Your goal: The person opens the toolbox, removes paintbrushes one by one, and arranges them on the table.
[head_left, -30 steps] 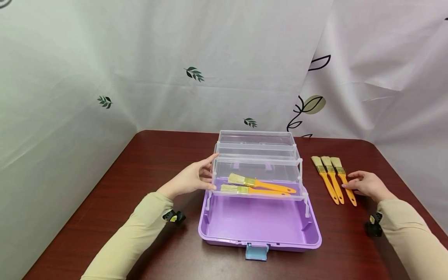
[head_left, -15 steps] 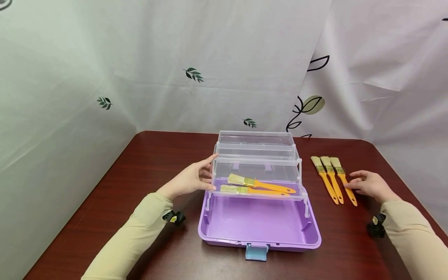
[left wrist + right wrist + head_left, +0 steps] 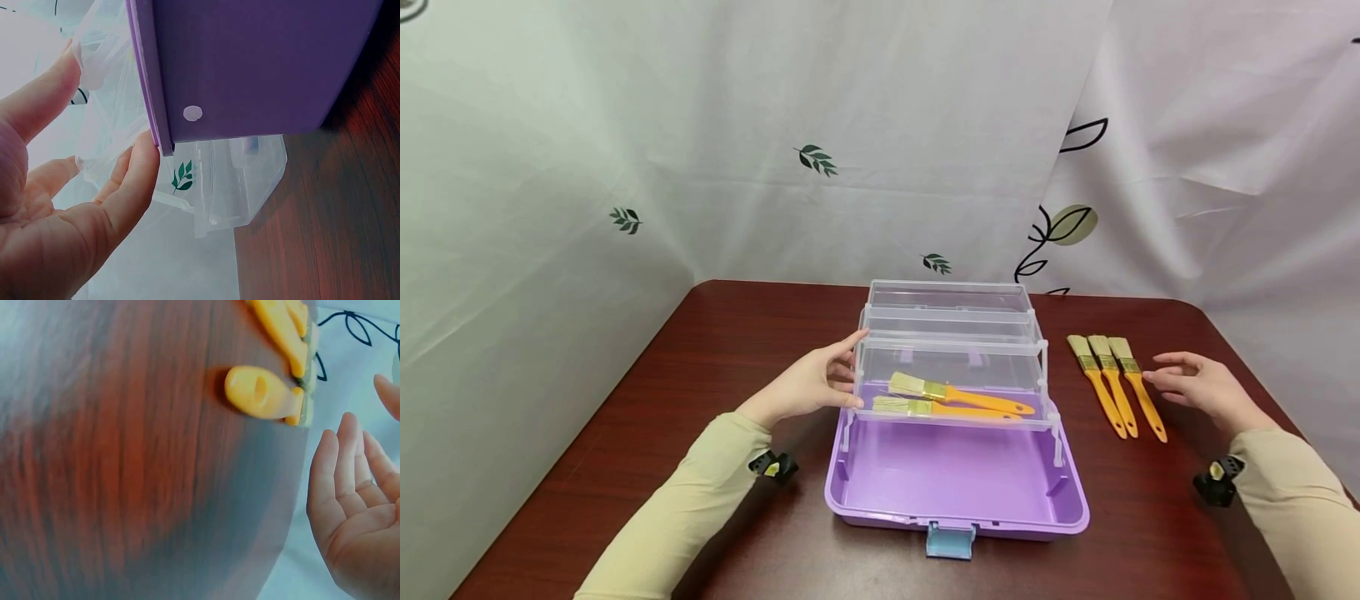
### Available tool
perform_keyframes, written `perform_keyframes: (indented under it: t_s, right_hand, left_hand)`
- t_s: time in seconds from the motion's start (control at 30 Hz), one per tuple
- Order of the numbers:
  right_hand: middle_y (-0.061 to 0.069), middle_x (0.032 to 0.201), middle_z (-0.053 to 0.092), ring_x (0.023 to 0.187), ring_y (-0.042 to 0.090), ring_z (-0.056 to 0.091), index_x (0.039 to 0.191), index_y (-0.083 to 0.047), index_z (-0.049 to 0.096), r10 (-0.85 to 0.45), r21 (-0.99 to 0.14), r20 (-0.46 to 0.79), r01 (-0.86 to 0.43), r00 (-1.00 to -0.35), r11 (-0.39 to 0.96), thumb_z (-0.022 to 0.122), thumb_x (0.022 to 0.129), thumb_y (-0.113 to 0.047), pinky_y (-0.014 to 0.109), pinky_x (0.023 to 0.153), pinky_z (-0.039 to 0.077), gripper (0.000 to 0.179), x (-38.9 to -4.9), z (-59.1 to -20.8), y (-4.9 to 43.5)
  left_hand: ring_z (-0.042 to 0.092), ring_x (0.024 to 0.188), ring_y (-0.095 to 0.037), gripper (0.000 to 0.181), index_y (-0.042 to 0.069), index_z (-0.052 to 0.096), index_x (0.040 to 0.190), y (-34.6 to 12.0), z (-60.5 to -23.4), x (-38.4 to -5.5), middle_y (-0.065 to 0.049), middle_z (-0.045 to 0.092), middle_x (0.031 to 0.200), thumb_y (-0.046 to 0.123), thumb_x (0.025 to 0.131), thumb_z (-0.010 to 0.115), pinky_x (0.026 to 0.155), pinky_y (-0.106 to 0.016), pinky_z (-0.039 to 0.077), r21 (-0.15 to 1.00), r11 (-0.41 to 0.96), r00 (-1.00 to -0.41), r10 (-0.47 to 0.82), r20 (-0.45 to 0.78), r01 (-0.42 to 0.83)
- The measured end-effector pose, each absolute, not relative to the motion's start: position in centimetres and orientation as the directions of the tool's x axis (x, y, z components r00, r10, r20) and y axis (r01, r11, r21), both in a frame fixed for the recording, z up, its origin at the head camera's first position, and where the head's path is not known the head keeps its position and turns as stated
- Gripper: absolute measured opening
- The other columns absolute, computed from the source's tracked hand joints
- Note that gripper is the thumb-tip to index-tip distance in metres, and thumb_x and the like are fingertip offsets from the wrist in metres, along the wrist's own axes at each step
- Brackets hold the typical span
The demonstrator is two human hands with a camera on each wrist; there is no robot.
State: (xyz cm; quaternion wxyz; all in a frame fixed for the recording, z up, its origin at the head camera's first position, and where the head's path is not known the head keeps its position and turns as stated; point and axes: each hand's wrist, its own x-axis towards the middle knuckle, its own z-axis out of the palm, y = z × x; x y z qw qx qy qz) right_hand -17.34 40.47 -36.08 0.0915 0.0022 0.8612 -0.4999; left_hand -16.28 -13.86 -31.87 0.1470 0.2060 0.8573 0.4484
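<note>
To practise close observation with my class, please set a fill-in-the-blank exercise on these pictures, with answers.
The toolbox has a light ____ latch.
The number of paintbrushes in the front clear tray is ____.
The number of brushes directly on the table is ____.
The hand touching the toolbox is the ____ one.

Missing words: blue; two; three; left.

No readable text, labels, brands, numbers or signs, whether on purple box (image 3: 947, 475), yellow-handled brushes (image 3: 1116, 392), dark-red desk (image 3: 760, 333) or leaf-patterned backdrop (image 3: 880, 208)
</note>
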Motion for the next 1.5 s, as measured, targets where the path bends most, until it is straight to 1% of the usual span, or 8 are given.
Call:
perform_keyframes:
  t_s: [0.13, 0.33, 0.57, 0.8, 0.97, 1.17, 1.33, 1.5]
  right_hand:
    - [-0.029, 0.087, 0.060, 0.082, -0.011, 0.060, 0.119, -0.006, 0.047, -0.117, -0.896, -0.149, 0.084, -0.982, 0.435, 0.057, 0.095, -0.017, 0.015, 0.069, 0.054, 0.028, -17.4, -36.0, 40.1]
    - [-0.025, 0.089, 0.061, 0.083, -0.008, 0.061, 0.112, -0.021, 0.050, -0.134, -0.911, -0.138, 0.073, -0.981, 0.405, 0.057, 0.096, -0.018, 0.014, 0.071, 0.054, 0.018, -17.5, -35.6, 38.9]
    - [-0.020, 0.091, 0.063, 0.085, -0.003, 0.063, 0.101, -0.038, 0.054, -0.211, -0.938, -0.119, 0.040, -0.970, 0.345, 0.056, 0.095, -0.011, 0.015, 0.071, 0.054, 0.028, -17.4, -34.7, 37.2]
    - [-0.015, 0.091, 0.062, 0.084, -0.001, 0.063, 0.106, -0.038, 0.054, -0.238, -0.937, -0.045, -0.041, -0.970, 0.346, 0.056, 0.095, -0.007, 0.015, 0.072, 0.055, 0.033, -17.4, -33.6, 35.3]
    - [-0.013, 0.091, 0.063, 0.083, 0.001, 0.064, 0.109, -0.032, 0.058, -0.253, -0.948, 0.007, -0.087, -0.967, 0.306, 0.055, 0.094, -0.003, 0.015, 0.072, 0.054, 0.033, -17.4, -32.7, 33.9]
    - [-0.014, 0.092, 0.062, 0.083, 0.000, 0.063, 0.108, -0.034, 0.055, -0.266, -0.922, 0.017, -0.118, -0.964, 0.369, 0.057, 0.093, -0.007, 0.014, 0.073, 0.054, 0.031, -16.8, -31.7, 31.8]
    - [-0.015, 0.095, 0.064, 0.085, 0.001, 0.064, 0.109, -0.033, 0.057, -0.320, -0.930, 0.026, -0.140, -0.947, 0.340, 0.057, 0.093, -0.004, 0.017, 0.074, 0.055, 0.033, -16.6, -31.0, 30.3]
    - [-0.011, 0.093, 0.064, 0.085, 0.003, 0.064, 0.114, -0.025, 0.056, -0.375, -0.907, 0.034, -0.186, -0.926, 0.377, 0.059, 0.092, -0.006, 0.018, 0.074, 0.055, 0.030, -16.5, -29.9, 28.6]
  left_hand:
    - [0.058, 0.110, -0.029, 0.099, 0.021, 0.019, 0.153, -13.9, -31.9, -16.3, -0.020, 0.047, 0.124, 0.010, 0.075, 0.080, 0.088, -0.037, 0.054, 0.827, 0.518, -0.873, 0.482, -0.069, 0.220]
    - [0.059, 0.110, -0.030, 0.099, 0.020, 0.019, 0.153, -13.9, -31.9, -16.3, -0.021, 0.047, 0.125, 0.010, 0.075, 0.080, 0.089, -0.038, 0.054, 0.824, 0.518, -0.873, 0.484, -0.064, 0.227]
    - [0.060, 0.109, -0.028, 0.100, 0.021, 0.020, 0.153, -13.9, -31.7, -16.2, -0.020, 0.047, 0.124, 0.010, 0.074, 0.081, 0.090, -0.038, 0.054, 0.824, 0.520, -0.873, 0.483, -0.065, 0.226]
    - [0.059, 0.109, -0.029, 0.100, 0.019, 0.019, 0.153, -13.9, -31.8, -16.3, -0.020, 0.047, 0.124, 0.010, 0.075, 0.080, 0.088, -0.038, 0.054, 0.822, 0.522, -0.873, 0.483, -0.064, 0.228]
    - [0.059, 0.109, -0.029, 0.099, 0.019, 0.019, 0.153, -13.8, -31.8, -16.4, -0.021, 0.047, 0.125, 0.011, 0.075, 0.080, 0.089, -0.038, 0.054, 0.819, 0.523, -0.872, 0.486, -0.058, 0.237]
    - [0.060, 0.109, -0.029, 0.099, 0.021, 0.020, 0.153, -13.8, -31.9, -16.4, -0.020, 0.048, 0.124, 0.010, 0.075, 0.080, 0.090, -0.038, 0.053, 0.816, 0.528, -0.874, 0.482, -0.061, 0.234]
    - [0.060, 0.109, -0.028, 0.099, 0.021, 0.020, 0.153, -13.8, -31.9, -16.3, -0.019, 0.048, 0.124, 0.011, 0.075, 0.080, 0.090, -0.038, 0.054, 0.819, 0.527, -0.876, 0.478, -0.063, 0.229]
    - [0.059, 0.109, -0.028, 0.099, 0.022, 0.020, 0.152, -13.9, -31.8, -16.2, -0.020, 0.048, 0.125, 0.012, 0.075, 0.081, 0.090, -0.038, 0.054, 0.822, 0.525, -0.878, 0.475, -0.068, 0.220]
